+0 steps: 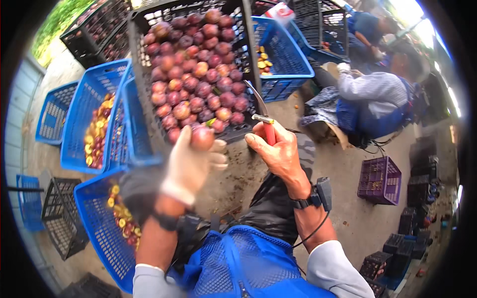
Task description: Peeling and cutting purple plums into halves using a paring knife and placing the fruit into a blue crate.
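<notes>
My left hand (190, 164), in a pale glove and slightly blurred, holds a reddish plum (202, 138) between thumb and fingers. It is at the near edge of a black plastic crate (138, 85) heaped with red and purple plums (203, 89). To its right, my bare right hand (275, 145) is closed around the red handle of a curved-blade knife (261, 102), with the blade pointing up beside the crate's right wall. Halved plums with yellow flesh (125, 221) lie in a blue plastic basket (100, 208) at my lower left.
Another blue basket (70, 145) with cut plums stands left of the crate, and one more (287, 76) behind it to the right. Two co-workers (376, 93) sit at the upper right. A purple crate (378, 180) stands on the floor at right, a black crate (61, 223) at lower left.
</notes>
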The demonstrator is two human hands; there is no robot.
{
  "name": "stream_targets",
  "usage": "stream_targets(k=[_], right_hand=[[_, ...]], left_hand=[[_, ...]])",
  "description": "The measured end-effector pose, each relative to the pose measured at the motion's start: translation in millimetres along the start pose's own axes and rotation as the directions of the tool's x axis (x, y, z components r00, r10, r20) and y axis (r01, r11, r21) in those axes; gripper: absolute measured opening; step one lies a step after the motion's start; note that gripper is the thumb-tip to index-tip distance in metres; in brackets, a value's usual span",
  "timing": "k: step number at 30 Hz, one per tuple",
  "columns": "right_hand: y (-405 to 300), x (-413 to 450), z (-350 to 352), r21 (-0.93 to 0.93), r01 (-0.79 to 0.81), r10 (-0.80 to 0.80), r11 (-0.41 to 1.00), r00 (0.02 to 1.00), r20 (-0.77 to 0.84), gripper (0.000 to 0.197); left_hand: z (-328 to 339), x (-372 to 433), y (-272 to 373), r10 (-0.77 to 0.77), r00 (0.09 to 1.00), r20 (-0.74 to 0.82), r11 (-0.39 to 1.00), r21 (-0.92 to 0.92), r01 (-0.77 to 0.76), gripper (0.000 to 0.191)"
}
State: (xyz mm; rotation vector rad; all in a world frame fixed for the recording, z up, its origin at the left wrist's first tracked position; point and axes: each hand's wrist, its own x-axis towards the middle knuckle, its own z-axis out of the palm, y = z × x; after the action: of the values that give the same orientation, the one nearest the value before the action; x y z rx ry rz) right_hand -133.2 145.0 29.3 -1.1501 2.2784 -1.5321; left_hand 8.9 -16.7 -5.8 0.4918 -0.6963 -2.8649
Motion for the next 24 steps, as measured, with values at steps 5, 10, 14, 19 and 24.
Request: stream_targets(k=[5,10,14,19,24], right_hand=[[-13,-2,63,-0.197,0.233,-0.231,0.952,0.972,0.033,0.040],[-28,12,53,0.328,-0.270,0.195,0.905,0.950,0.243,0.027],[-4,10,70,0.355,-0.178,0.163,0.918,0.984,0.072,0.024],[-22,23,91,0.134,0.187,-0.154,0.973,0.962,-0.225,0.025],[-56,31,128,0.088,0.206,-0.192,0.975,0.971,-0.142,0.019]], left_hand=[[15,7,-10,0.071,0.988,-0.135,0.997,-0.014,-0.074,0.060],[-2,10,-12,0.643,0.763,0.067,0.442,0.781,-0.441,0.036],[6,12,-15,0.707,0.568,0.420,-0.306,0.907,-0.290,0.027],[9,32,-10,0.593,0.802,-0.068,0.654,0.621,-0.431,0.032],[-49,43,-9,0.819,0.544,-0.184,0.551,0.520,-0.653,0.027]])
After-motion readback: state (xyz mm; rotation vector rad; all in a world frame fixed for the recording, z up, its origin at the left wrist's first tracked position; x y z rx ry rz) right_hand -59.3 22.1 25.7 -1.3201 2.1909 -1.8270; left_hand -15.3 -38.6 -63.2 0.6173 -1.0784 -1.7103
